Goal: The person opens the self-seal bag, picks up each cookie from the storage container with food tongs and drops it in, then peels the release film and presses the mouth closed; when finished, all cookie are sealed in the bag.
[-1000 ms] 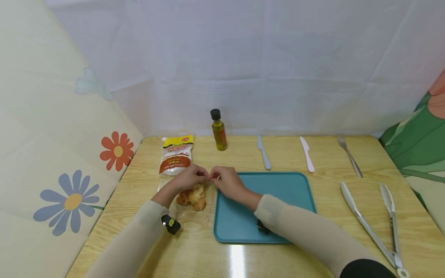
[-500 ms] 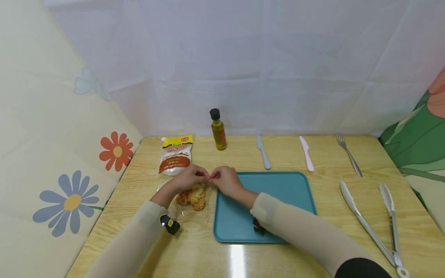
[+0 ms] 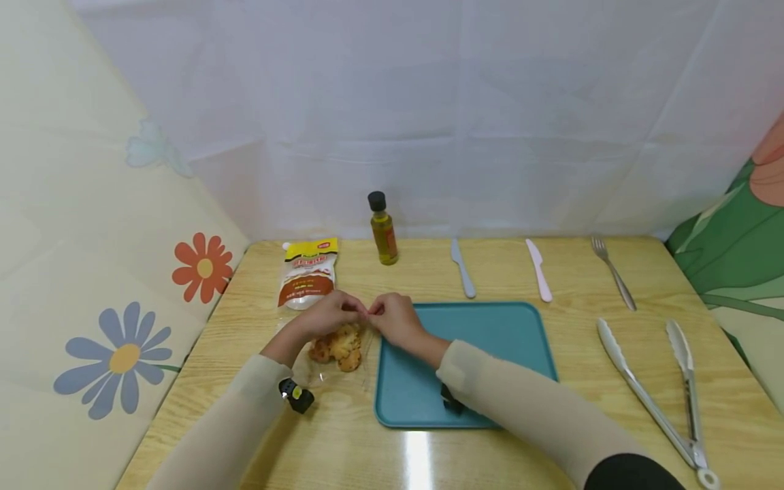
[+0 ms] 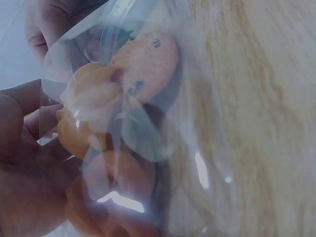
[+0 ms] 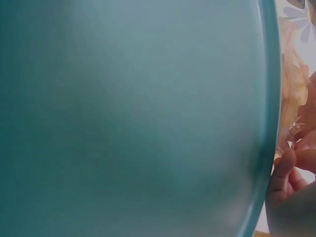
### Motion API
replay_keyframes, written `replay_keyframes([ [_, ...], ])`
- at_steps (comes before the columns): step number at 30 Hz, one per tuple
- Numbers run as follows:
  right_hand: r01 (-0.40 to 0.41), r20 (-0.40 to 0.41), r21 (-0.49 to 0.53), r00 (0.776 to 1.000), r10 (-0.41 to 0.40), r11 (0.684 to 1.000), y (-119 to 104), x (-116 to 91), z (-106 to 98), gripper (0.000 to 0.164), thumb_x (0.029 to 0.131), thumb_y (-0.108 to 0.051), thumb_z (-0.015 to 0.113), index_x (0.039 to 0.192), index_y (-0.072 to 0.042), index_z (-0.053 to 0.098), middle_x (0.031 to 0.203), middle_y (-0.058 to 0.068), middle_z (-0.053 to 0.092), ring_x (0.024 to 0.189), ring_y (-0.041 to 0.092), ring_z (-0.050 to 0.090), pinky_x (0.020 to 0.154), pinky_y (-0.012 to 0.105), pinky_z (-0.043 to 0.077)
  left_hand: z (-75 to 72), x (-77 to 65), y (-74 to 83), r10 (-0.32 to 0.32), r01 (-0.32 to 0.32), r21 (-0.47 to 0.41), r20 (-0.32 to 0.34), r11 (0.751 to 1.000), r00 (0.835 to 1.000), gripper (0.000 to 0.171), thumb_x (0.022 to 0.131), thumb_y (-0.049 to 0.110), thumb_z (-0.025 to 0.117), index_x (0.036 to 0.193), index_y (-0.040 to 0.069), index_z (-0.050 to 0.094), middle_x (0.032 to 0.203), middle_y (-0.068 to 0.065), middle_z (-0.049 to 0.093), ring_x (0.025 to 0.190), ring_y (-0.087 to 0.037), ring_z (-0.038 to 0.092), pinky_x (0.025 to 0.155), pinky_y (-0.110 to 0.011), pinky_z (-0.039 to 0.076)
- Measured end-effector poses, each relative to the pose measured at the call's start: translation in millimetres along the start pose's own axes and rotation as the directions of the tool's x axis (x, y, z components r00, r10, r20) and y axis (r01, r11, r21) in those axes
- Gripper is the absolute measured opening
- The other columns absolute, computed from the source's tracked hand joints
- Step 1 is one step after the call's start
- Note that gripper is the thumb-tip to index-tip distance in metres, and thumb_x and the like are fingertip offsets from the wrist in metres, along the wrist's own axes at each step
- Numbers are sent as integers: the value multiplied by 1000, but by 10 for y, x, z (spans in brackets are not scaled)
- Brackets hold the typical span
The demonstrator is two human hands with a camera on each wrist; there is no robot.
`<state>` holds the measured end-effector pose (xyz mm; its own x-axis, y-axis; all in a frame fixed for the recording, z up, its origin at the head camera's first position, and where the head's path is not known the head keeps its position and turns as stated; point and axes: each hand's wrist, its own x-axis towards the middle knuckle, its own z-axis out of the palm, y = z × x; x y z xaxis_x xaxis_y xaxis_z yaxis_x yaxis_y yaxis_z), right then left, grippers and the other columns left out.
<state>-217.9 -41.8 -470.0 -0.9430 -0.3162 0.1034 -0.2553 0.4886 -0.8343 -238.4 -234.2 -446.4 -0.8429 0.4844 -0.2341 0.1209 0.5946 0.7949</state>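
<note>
A clear plastic bag [image 4: 197,148] lies on the table and holds several golden-brown pieces that look like pastries [image 3: 344,348]. Through the film, the left wrist view shows an oval pinkish piece [image 4: 153,64] with dark marks, beside rounded orange-brown ones. My left hand [image 3: 331,314] reaches over the bag and pinches its edge, thumb against fingers. Close against it, my right hand [image 3: 397,320] pinches the same edge, just past the left side of the teal tray [image 3: 468,367]. In the right wrist view, the bent fingers [image 5: 284,170] are at the film, near the tray's rim.
Behind the bag lies a yellow, white and brown packet [image 3: 309,272]. A small black-capped oil bottle [image 3: 384,235] stands at the back. Further right are a blue knife [image 3: 463,269], a pink knife [image 3: 540,271], a fork [image 3: 614,273] and spread metal tongs [image 3: 652,401].
My right wrist and sleeve have shifted slightly left over the tray. Both hands stay together, pinching the bag's edge.
</note>
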Motion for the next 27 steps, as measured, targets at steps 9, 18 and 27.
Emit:
replay_keyframes([
  [9, 2, -15, -24, 1000, -3, 1000, 6, 13, 9, 15, 93, -7, 74, 78, -8, 76, 65, -2, 68, 54, 3, 55, 54, 18, 44, 6, 10, -14, 8, -8, -2, 3, 1000, 1000, 18, 100, 2, 60, 104, -4, 76, 100, -10, 76, 87, -12, 60, 80, -27, 51],
  [18, 5, -4, -37, 1000, -6, 999, 30, 22, -9, 16, 93, -6, 73, 77, -10, 74, 62, -4, 65, 53, 3, 54, 54, 18, 44, 1, 2, -8, 9, -9, -6, 1, 1000, 1000, 18, 101, 3, 61, 104, -3, 77, 100, -11, 76, 88, -14, 61, 82, -29, 51],
  [27, 45, 8, -10, 999, -45, 999, 25, -14, -27, 11, 93, -14, 78, 83, -8, 78, 69, 0, 72, 56, 1, 56, 56, 17, 47, 9, 6, -15, 1, -1, -9, -12, 1000, 1000, 17, 101, 5, 62, 102, -2, 77, 99, -11, 76, 89, -15, 62, 83, -32, 50],
])
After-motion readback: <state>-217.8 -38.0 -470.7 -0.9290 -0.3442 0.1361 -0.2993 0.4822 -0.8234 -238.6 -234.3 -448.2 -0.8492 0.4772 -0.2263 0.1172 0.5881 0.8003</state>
